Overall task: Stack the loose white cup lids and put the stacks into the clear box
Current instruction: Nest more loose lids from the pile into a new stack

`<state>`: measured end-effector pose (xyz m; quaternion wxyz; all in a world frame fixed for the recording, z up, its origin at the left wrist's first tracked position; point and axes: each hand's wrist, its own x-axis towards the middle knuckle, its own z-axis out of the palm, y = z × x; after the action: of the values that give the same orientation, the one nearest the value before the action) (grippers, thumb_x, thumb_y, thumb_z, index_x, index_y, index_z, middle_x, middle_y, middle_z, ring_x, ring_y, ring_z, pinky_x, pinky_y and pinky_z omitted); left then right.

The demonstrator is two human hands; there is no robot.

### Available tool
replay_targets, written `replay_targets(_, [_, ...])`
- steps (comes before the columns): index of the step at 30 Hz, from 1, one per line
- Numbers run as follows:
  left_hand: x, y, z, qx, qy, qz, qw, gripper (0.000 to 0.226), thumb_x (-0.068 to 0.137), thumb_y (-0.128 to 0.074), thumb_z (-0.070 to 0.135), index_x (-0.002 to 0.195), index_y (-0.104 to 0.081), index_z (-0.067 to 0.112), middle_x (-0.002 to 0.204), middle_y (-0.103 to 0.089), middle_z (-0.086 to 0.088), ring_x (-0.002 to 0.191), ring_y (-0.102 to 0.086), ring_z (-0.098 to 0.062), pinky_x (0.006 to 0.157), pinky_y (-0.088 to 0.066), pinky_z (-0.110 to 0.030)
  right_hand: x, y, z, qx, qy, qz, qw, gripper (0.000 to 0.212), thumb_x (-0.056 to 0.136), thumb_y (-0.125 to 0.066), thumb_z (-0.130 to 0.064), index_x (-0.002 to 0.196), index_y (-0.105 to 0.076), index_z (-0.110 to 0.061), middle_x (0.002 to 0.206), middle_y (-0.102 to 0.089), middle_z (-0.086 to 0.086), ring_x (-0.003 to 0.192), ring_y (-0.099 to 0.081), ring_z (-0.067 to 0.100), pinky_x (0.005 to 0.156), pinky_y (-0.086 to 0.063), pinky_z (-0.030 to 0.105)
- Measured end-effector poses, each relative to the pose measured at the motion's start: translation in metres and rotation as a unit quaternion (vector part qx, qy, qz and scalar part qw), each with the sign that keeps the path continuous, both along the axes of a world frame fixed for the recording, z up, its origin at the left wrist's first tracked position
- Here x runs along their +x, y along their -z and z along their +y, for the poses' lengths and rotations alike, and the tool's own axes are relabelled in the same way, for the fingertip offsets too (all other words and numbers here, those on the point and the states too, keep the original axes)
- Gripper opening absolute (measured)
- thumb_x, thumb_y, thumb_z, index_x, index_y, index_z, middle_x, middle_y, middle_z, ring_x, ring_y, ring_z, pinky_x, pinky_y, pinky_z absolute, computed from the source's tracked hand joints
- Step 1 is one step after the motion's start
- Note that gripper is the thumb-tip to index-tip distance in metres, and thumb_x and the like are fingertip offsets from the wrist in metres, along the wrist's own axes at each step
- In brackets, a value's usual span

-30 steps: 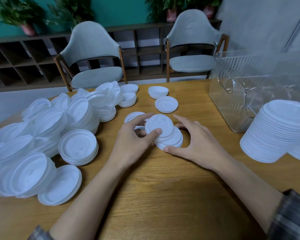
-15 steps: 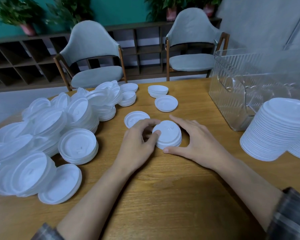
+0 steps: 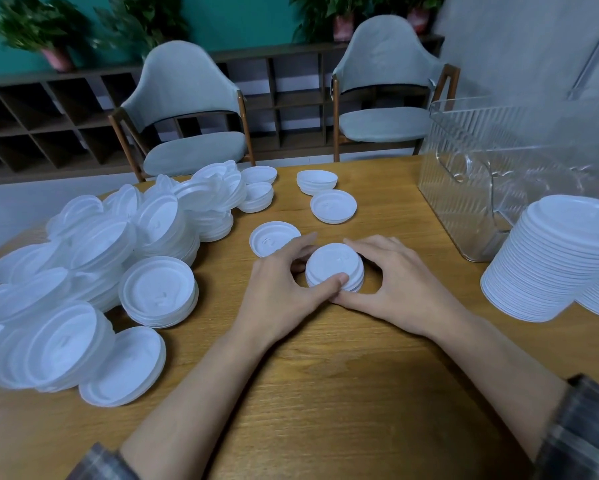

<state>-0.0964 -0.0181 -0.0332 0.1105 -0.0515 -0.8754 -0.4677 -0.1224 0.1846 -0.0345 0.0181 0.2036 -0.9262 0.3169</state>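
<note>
The near part of the table (image 3: 325, 410) is bare wood between the two forearms, with a plaid sleeve (image 3: 582, 431) at the right corner. Past it, in the middle, both hands cup the small stack (image 3: 334, 265) of white lids: the left hand (image 3: 280, 299) curls round its left side with the thumb pressed on the front rim, and the right hand (image 3: 402, 289) curls round its right side, its thumb low at the front touching the left thumb. The stack sits flat on the wood, a few lids deep, rims lined up and domed tops up. To the left, a pile (image 3: 100, 271) of loose and half-stacked lids fills the table from the near-left edge to the far edge, leaving a strip of wood between it and the left hand. To the right, well apart from the right hand, a tall stack (image 3: 561, 258) leans by the frame's edge and covers the near corner of the box (image 3: 464, 188), which is clear and ribbed, its top open. Open wood lies between hands and box. Just behind the left fingers lies a single lid (image 3: 273, 237); farther on lie another lid (image 3: 333, 206) and a short stack (image 3: 317, 181). Beyond the far edge stand two chairs (image 3: 187, 109) and a shelf (image 3: 31, 116).
</note>
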Motion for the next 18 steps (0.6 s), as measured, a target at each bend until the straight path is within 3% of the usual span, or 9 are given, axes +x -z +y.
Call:
replay_targets(8, [-0.0004, -0.0007, -0.0016, -0.011, -0.002, 0.016, 1.0, 0.075, 0.073, -0.094, 0.04, 0.14, -0.065, 0.028, 0.127, -0.073, 0.015, 0.117, -0.063, 0.011, 0.105, -0.046, -0.012, -0.0013, -0.0029, 0.0003, 0.018, -0.003, -0.015, 1.0, 0.103, 0.072, -0.072, -0.076, 0.158, -0.042, -0.029, 0.147, -0.049, -0.02, 0.133, -0.036, 0.0, 0.106, -0.03, 0.025])
replay_targets(13, [-0.0025, -0.0013, -0.0057, -0.005, 0.014, -0.009, 1.0, 0.076, 0.074, -0.094, 0.042, 0.142, -0.063, 0.025, 0.129, -0.071, 0.015, 0.119, -0.061, 0.012, 0.102, -0.044, -0.006, 0.0004, -0.0054, -0.0014, 0.012, -0.002, -0.018, 1.0, 0.103, 0.076, -0.077, -0.068, 0.162, -0.033, -0.031, 0.153, -0.041, -0.022, 0.128, -0.021, -0.011, 0.11, -0.022, 0.022])
replay_targets(16, [-0.001, -0.0008, -0.0044, -0.016, 0.037, -0.006, 0.999, 0.069, 0.081, -0.089, 0.042, 0.142, -0.064, 0.024, 0.129, -0.069, 0.018, 0.12, -0.059, 0.013, 0.103, -0.044, -0.008, 0.0009, -0.0035, -0.002, -0.004, 0.003, -0.008, 1.0, 0.099, 0.075, -0.078, -0.068, 0.159, -0.039, -0.032, 0.153, -0.046, -0.02, 0.141, -0.032, 0.0, 0.115, -0.027, 0.026])
replay_targets(18, [-0.0008, -0.0013, -0.0043, -0.032, 0.027, 0.023, 0.999, 0.054, 0.088, -0.083, 0.043, 0.137, -0.068, 0.026, 0.12, -0.069, 0.022, 0.114, -0.061, 0.012, 0.097, -0.045, -0.006, 0.0014, -0.0045, -0.002, -0.006, 0.009, -0.007, 1.0, 0.094, 0.076, -0.081, -0.064, 0.156, -0.044, -0.032, 0.147, -0.05, -0.02, 0.139, -0.038, 0.002, 0.108, -0.028, 0.022])
